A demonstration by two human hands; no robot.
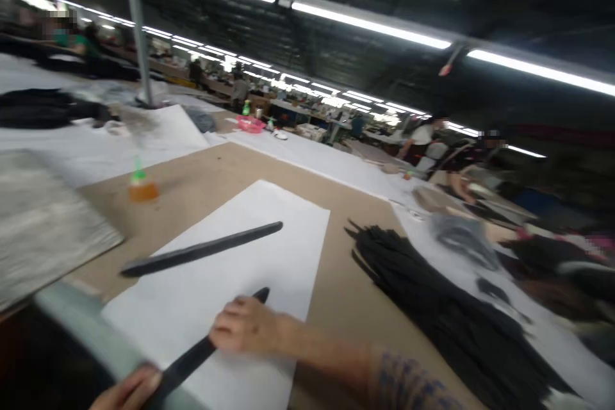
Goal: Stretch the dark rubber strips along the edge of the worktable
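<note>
A long black fabric strip slants across the white paper sheet below me. Its near end is pinched in my left hand, at the bottom edge of the view. Farther along, the curled fingers of my right hand close over the strip, and its tip sticks out beyond them. Another black strip lies flat on the paper, its near end reaching past the sheet's left edge. To the right a large bundle of black strips rests on the brown board.
A bottle of orange liquid with a green nozzle stands left of the paper. A pale slab juts in from the left. Farther back are a pink basket and a metal post. Other people work at the far right and left.
</note>
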